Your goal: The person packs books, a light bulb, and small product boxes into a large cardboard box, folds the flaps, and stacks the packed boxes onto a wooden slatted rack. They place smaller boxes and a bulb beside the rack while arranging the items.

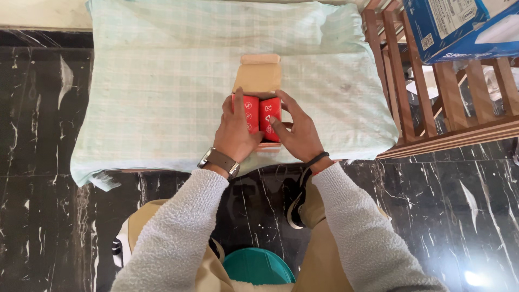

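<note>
Two red packets [260,114] upright in open cardboard box [258,81], near front edge of cloth-covered bench [162,81]. Left hand [235,132] fingers clamp left packet; right hand [299,132] fingers grip right packet, thumb on its face.

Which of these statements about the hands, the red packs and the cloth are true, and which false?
1. Both hands, left hand and right hand, touch red packs. True.
2. The box has its flap shut. False: the flap stands open, away from the person.
3. The box lies on a pale green checked cloth. True.
4. The watch is on the right wrist. False: it is on the left wrist.
5. The floor is white tile. False: it is dark marble with white veins.
</note>
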### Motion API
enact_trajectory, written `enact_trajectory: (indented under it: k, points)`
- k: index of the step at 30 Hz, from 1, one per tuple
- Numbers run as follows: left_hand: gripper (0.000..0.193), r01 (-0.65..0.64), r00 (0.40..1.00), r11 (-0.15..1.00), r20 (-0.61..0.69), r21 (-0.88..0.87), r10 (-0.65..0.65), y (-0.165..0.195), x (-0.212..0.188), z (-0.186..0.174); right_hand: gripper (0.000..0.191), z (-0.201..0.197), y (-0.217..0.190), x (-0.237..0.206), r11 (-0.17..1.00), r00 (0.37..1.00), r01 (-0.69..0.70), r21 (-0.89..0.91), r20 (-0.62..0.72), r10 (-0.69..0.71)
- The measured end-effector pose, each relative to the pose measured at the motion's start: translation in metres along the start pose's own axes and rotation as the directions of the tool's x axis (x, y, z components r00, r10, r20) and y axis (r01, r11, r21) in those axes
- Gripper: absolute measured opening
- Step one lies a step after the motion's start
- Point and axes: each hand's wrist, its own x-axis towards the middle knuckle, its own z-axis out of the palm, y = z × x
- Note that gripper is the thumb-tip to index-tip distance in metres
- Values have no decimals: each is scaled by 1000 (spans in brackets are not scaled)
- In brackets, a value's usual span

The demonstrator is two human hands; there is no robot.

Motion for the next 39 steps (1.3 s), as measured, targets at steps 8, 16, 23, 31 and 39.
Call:
enact_trajectory:
  k: [8, 16, 23, 31, 39]
  points:
    - [106, -36, 999, 976, -27, -216, 31, 8, 0, -3, 58, 3, 3, 2, 998, 997, 26, -63, -69, -31]
    - [80, 101, 994, 738, 45, -667, -95, -7, 6, -9, 59, -2, 24, 2, 969, 971, 78, -234, -203, -127]
    - [44, 64, 980, 795, -111, -603, -164, -31, 7, -12, 78, 12, 8, 0, 952, 973, -33, -304, -228, -39]
    - [99, -34, 961, 991, -278, -126, -2, -23, -4, -23, 97, 18, -9, 2, 908, 979, -167, -384, -171, 108]
    - [77, -72, 944, 918, -270, 391, 189, -26, -6, -22, 79, 14, 1, 1, 918, 977, -174, -355, -177, 117]
